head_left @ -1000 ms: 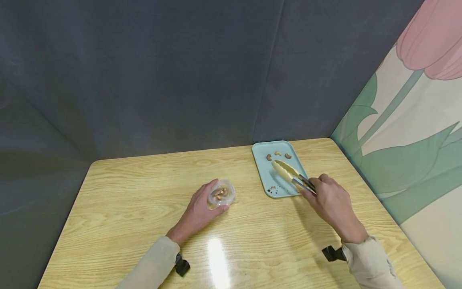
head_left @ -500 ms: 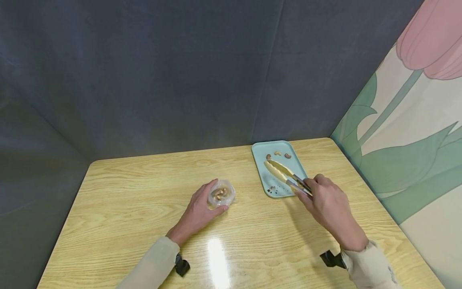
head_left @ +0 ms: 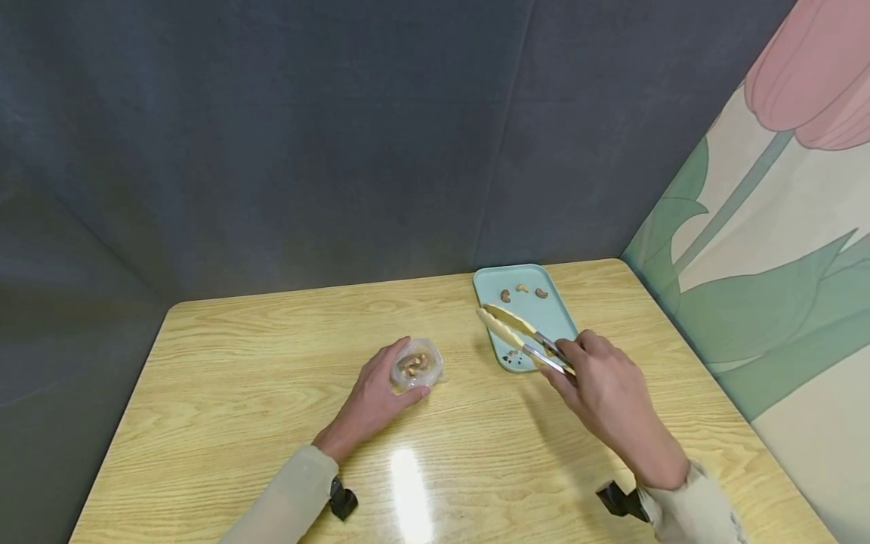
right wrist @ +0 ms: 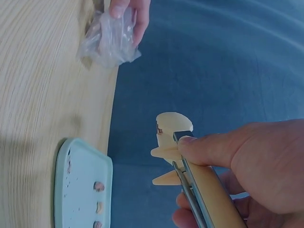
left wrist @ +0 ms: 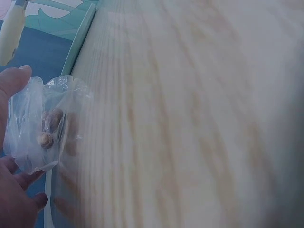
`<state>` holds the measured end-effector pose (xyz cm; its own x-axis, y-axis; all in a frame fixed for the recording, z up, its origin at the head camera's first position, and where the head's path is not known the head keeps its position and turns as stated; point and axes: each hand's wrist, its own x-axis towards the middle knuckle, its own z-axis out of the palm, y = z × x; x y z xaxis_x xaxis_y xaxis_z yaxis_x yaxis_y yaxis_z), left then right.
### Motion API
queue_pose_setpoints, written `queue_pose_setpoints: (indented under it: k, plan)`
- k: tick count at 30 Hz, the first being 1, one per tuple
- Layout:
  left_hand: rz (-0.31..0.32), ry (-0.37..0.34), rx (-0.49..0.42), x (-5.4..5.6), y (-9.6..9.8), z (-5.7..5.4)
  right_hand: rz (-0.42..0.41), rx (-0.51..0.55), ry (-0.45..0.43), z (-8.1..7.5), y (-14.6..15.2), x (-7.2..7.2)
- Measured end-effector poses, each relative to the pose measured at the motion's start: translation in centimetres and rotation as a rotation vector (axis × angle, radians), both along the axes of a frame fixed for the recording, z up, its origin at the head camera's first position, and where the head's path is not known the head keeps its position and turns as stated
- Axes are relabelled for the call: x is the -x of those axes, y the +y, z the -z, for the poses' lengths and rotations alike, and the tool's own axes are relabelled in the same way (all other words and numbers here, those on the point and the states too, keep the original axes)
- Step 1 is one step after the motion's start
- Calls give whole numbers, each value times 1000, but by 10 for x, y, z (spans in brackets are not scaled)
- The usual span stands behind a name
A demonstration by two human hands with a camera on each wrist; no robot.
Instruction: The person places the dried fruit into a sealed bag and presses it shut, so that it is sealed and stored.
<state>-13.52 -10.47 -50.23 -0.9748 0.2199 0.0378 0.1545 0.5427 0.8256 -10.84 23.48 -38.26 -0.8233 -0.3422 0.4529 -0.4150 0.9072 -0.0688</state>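
Observation:
My left hand [head_left: 372, 389] curls round a small clear plastic bag [left wrist: 28, 128] that stands with its mouth up on the table. Several cashews [head_left: 415, 365] lie inside it. The right hand [head_left: 608, 397] grips a pair of tongs [head_left: 501, 330] with cream-yellow scalloped ends and metal arms. Those ends hang over the left edge of a light-blue tray [head_left: 547, 325], pointing toward the bag's side. In the right wrist view a small brown bit [right wrist: 159, 129] shows between the tong ends; I cannot tell what it is.
Two brown cashews [head_left: 505, 296] and a paler cashew [head_left: 522, 288] lie at the tray's far end. Dark crumbs [head_left: 511, 357] are scattered at its near end. A dark curtain [head_left: 326, 151] rises behind the wooden table [head_left: 258, 363], and a tulip-patterned wall [head_left: 768, 317] borders the right.
The right hand has carried the tongs leftward, from over the middle of the tray to past its left edge. My left hand and the bag have stayed put.

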Motion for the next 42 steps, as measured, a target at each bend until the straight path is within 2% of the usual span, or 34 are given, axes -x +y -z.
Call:
queue_pose_setpoints:
  k: [11, 21, 42]
  plan:
    - [3, 3, -16, 0, 2, -1, -57, -14, 26, -4, -17, -9]
    - [4, 20, 5, 1, 1, 0, -107, -24, 25, -3, -31, -17]
    - [17, 37, -7, 1, 4, 1, -137, -68, -26, 5, -50, -23]
